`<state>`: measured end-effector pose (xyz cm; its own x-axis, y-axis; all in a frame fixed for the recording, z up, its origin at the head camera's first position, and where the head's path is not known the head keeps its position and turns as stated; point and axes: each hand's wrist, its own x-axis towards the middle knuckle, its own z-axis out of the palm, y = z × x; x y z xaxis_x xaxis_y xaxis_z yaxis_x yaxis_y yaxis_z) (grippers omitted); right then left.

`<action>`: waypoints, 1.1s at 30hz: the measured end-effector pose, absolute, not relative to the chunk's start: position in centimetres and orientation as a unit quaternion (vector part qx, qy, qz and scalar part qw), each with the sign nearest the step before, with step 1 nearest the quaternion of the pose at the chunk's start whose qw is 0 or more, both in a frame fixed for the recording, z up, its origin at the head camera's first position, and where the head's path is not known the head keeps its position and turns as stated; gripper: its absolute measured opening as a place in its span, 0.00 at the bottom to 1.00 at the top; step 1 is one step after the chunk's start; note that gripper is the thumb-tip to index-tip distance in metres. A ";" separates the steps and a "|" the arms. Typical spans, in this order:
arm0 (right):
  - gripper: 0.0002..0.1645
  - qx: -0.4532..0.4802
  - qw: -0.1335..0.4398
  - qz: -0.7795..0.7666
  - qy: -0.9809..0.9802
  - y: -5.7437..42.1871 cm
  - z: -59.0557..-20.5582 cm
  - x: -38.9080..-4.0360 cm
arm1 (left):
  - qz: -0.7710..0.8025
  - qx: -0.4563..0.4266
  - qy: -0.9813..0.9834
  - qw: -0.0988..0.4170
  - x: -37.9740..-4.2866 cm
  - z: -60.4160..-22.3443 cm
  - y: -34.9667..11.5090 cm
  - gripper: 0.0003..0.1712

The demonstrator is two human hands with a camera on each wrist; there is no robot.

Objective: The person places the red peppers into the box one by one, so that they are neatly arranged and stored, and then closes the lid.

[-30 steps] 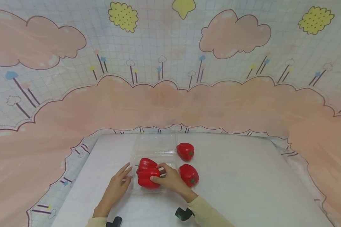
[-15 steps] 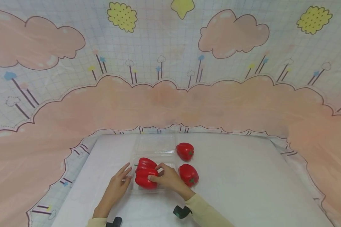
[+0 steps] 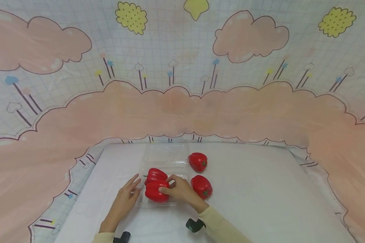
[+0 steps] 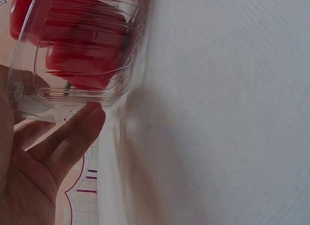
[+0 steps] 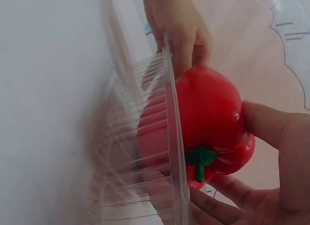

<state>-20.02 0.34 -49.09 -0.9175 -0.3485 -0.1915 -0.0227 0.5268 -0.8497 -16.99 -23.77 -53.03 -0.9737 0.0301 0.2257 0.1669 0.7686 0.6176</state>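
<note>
My right hand [image 3: 182, 192] pinches a red bell pepper [image 3: 156, 192] between thumb and fingers, within the near part of a clear plastic clamshell box [image 3: 177, 204]. The right wrist view shows this pepper [image 5: 208, 109] partly below the box rim, its green stem facing the wrist. Just behind it, a second red bell pepper [image 3: 156, 175] sits in the box with its stem to the left. My left hand [image 3: 126, 197] is at the box's left side, fingers fairly straight. In the left wrist view, its fingertips [image 4: 92, 119] touch the clear wall [image 4: 80, 98].
Two more red bell peppers, one farther back [image 3: 198, 162] and one nearer [image 3: 202, 187], lie right of the box on the white table [image 3: 261, 195]. The clear lid [image 3: 167, 154] lies folded back behind the box. A patterned cloth [image 3: 182, 111] hangs behind the table.
The pepper in my right hand has shifted slightly left, then stayed nearly still. My left hand has kept its place at the box's side.
</note>
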 end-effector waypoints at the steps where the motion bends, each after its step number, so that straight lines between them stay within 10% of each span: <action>1: 0.29 -0.108 0.173 -0.473 0.857 0.3 -49.1 -20.0 | -0.336 -0.052 -0.935 0.101 -17.0 -53.0 -23.8 0.26; 33: 0.26 -0.089 0.181 -0.464 0.862 -1.4 -50.4 -20.5 | -0.346 -0.045 -0.933 0.093 -17.0 -52.9 -23.4 0.27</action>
